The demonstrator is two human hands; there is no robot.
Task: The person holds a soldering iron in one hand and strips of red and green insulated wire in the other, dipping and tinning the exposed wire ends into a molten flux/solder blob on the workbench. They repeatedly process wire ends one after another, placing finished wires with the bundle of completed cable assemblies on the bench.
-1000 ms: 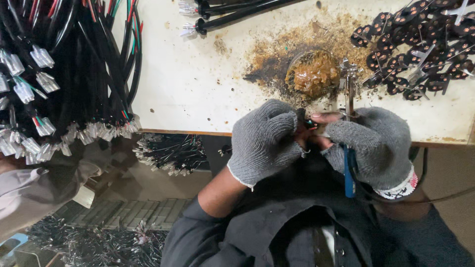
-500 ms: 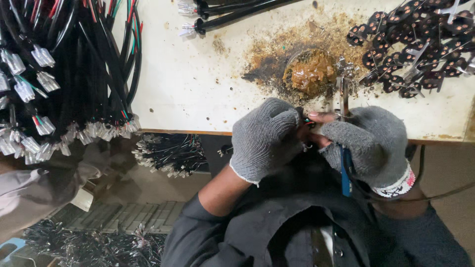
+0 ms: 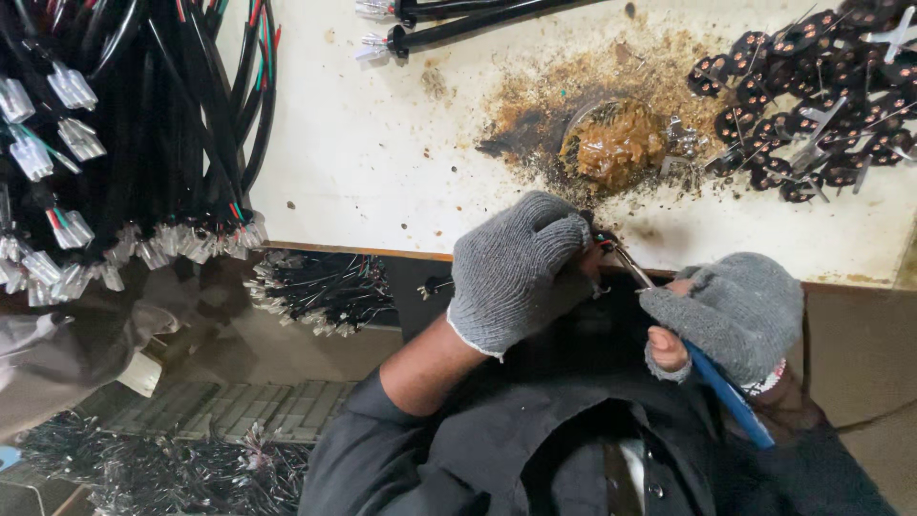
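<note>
My left hand (image 3: 516, 268), in a grey knit glove, is closed around a small wired part (image 3: 600, 241) at the table's front edge. Only red and green wire ends show at the fingertips. My right hand (image 3: 731, 311), also in a grey glove with bare fingertips, grips a blue-handled soldering tool (image 3: 726, 397). The tool's thin metal tip (image 3: 630, 266) slants up and left and meets the part in my left hand. Both hands hover just below the table edge, over my dark jacket.
A small pot of brown paste (image 3: 616, 143) sits in a stained patch on the white table (image 3: 382, 143). A heap of black round parts (image 3: 812, 105) lies at the right. Black cable bundles with white connectors (image 3: 115, 143) hang at the left, and more wires (image 3: 315, 291) lie below the edge.
My right hand has dropped down and to the right, away from the paste pot. The tool has tilted from upright to slanting, with its tip at the part in my left hand.
</note>
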